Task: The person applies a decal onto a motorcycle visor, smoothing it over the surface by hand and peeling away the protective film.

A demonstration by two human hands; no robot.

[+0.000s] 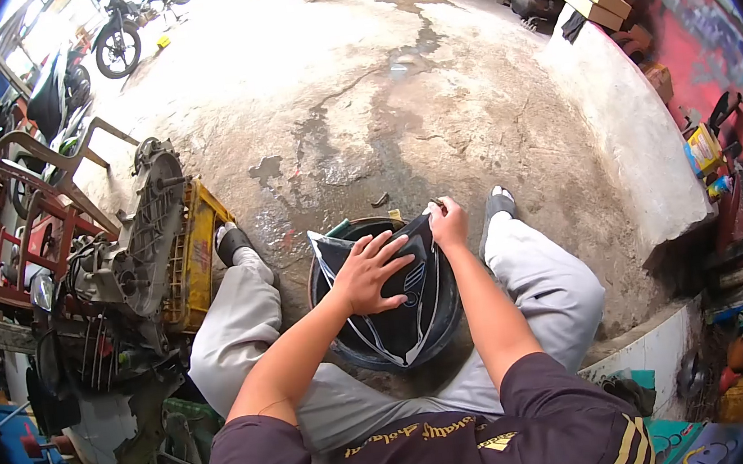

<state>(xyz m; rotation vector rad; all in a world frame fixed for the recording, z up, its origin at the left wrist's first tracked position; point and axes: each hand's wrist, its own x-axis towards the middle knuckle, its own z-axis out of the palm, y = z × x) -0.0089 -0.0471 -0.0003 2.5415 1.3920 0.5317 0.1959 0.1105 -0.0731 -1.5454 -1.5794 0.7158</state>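
- One black panel (396, 327) with pale edge lines, pointed end towards you, lying over the round dark basin (451, 312) between your knees
- One left hand (371, 275), yours, palm down on the panel, fingers spread and closed on nothing
- One right hand (449, 224), yours, at the panel's upper right corner, fingers bent; you cannot tell from this view whether they grip the corner or something small
- Two grey trouser legs (543, 273), yours, one to each side of the basin
- One yellow crate (199, 250), beside your left leg, with a metal engine casing (135, 266) next to it
- One stained concrete floor (487, 120), wet in patches ahead of the basin
- Several cardboard boxes (596, 2), stacked at upper right
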